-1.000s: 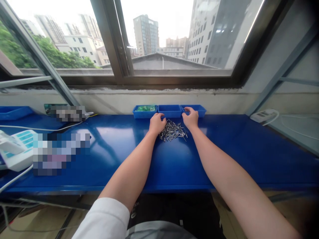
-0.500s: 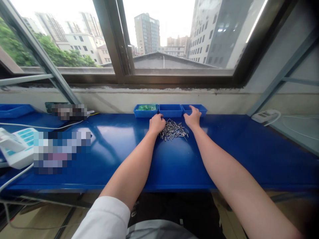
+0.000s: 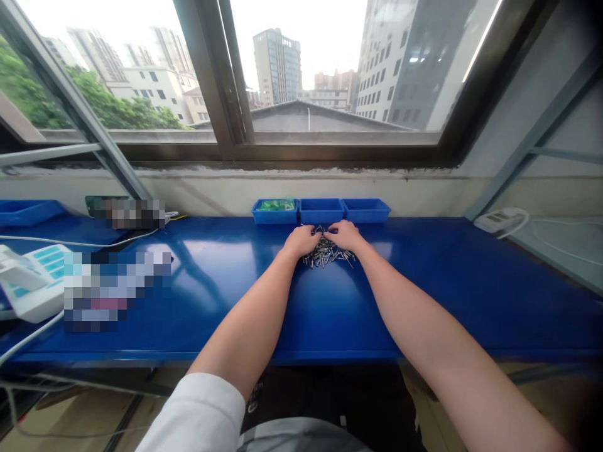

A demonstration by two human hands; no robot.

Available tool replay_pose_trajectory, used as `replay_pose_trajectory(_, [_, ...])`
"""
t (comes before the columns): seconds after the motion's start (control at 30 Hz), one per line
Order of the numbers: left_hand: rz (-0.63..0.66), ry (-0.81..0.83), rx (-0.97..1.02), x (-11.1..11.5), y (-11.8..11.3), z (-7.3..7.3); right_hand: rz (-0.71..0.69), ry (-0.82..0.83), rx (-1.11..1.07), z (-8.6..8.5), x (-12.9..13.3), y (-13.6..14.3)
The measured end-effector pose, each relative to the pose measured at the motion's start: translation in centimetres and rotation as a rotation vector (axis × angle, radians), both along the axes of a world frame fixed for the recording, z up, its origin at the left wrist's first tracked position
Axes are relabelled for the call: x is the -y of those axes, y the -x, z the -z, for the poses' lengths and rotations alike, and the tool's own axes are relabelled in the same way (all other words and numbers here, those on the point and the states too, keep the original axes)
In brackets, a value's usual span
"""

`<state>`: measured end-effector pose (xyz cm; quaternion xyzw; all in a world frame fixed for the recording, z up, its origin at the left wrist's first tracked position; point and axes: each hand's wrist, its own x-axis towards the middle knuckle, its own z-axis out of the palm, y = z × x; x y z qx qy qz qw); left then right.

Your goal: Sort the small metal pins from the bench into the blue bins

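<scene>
On the blue table lies a heap of thin silvery metal pins that look like blind rivets (image 3: 324, 256). My left hand (image 3: 301, 240) is at the heap's left side, fingers curled and thumb pointing inward. Opposite it, my right hand (image 3: 346, 236) bends thumb and forefinger toward the left thumb, over the back of the heap. The two hands nearly meet. Whatever sits between the fingertips is too small to make out. Just behind the hands stand three blue bins: a left bin (image 3: 274, 217) with green-and-white bagged contents, a middle bin (image 3: 321, 218) and a right bin (image 3: 366, 218).
A white device with turquoise keys (image 3: 40, 270) stands at the left, beside a blurred-out patch. Another blue tray (image 3: 31, 212) is at the far left. A white power strip (image 3: 500, 220) with its cord lies at the back right. Window and wall rise behind the table (image 3: 447, 282).
My right hand has come from above the right bin down and left to the heap. My left hand has shifted slightly right and down, staying at the heap.
</scene>
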<state>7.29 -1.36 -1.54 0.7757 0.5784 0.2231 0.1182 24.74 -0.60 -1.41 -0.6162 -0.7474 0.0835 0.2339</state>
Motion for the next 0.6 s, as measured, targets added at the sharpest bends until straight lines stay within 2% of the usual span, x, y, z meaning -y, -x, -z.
replay_pose_trajectory(0.27, [0.089,-0.053,-0.034,0.30,-0.36,-0.22,-0.061,0.030,-0.024,-0.29,0.25,0.59])
replay_pose_trajectory(0.6, [0.044,-0.078,0.024,0.09,-0.47,-0.06,0.022,-0.021,-0.127,0.44,-0.21,0.44])
